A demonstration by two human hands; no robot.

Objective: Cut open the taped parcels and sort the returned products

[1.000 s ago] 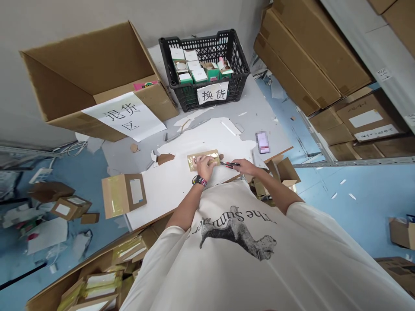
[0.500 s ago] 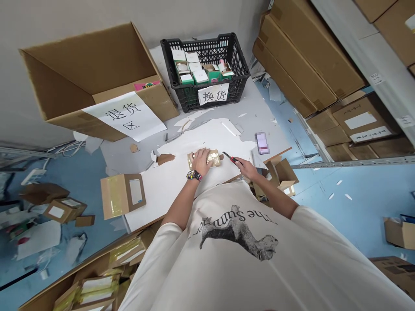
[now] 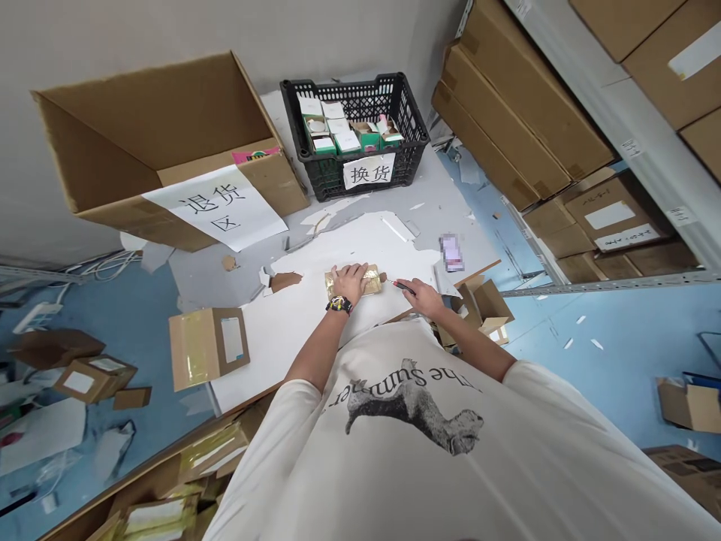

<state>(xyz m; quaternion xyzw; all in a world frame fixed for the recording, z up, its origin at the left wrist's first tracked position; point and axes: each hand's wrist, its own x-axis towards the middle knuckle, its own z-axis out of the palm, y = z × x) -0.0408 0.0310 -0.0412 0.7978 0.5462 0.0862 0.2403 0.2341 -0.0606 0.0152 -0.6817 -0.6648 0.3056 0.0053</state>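
A small tape-wrapped carton point(image 3: 372, 279) lies on the white sheet point(image 3: 293, 323) that covers the table. My left hand point(image 3: 350, 283), with a watch at the wrist, rests on top of the carton with its fingers spread and presses on it. To the right, my right hand point(image 3: 423, 297) is closed around a utility knife point(image 3: 403, 286). The knife's blade points left, close to the carton's right end; whether it touches the carton cannot be made out.
A large open carton point(image 3: 129, 218) and a black crate point(image 3: 315, 173) with small boxes stand at the back. A taped box point(image 3: 194, 349) sits at the table's left edge, a phone point(image 3: 451, 253) to the right. Cartons fill a shelf point(image 3: 636, 143) at right.
My right hand has moved slightly left and down, bringing the knife nearer the carton's right end and flatter. My left hand stays on the carton. The view has shifted a little.
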